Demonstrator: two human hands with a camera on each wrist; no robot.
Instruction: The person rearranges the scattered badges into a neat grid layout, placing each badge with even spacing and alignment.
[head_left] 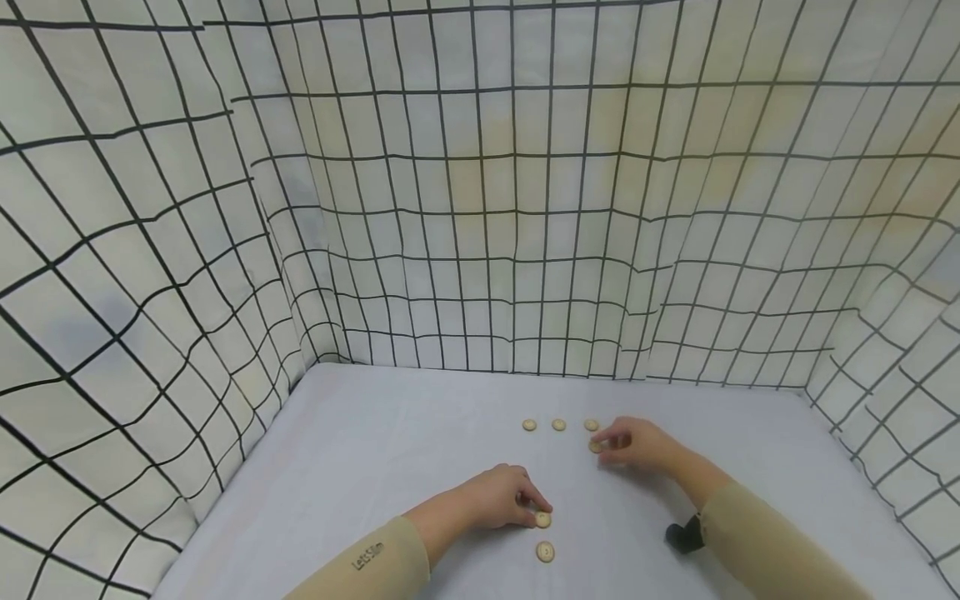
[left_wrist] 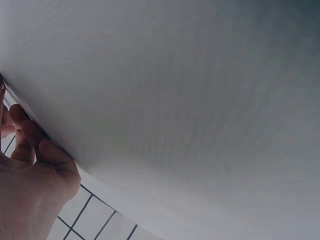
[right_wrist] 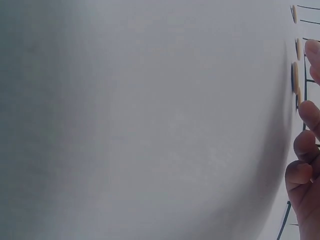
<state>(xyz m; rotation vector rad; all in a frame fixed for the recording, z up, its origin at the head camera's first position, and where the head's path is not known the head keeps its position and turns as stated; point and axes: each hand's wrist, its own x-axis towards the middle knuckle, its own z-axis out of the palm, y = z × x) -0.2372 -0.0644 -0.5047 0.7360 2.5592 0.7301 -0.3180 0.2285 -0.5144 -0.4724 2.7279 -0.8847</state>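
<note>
Several small round wooden discs lie on the white tabletop. In the head view my left hand (head_left: 501, 498) pinches the edge of one disc (head_left: 543, 520) between thumb and index finger, low against the table. Just in front of it, nearer me, lies another disc (head_left: 545, 552) with a dark mark on its face. My right hand (head_left: 639, 443) has thumb and index finger about a disc (head_left: 595, 447) farther back. That disc sits just below the rightmost disc (head_left: 592, 424) of a back row. In the left wrist view, curled fingers (left_wrist: 55, 156) hide whatever they hold.
The row's other two discs, a left one (head_left: 529, 425) and a middle one (head_left: 558, 425), lie spaced apart. White walls under black netting (head_left: 495, 192) enclose the table (head_left: 375, 433) at back and sides. A black device (head_left: 684, 536) is at the right wrist.
</note>
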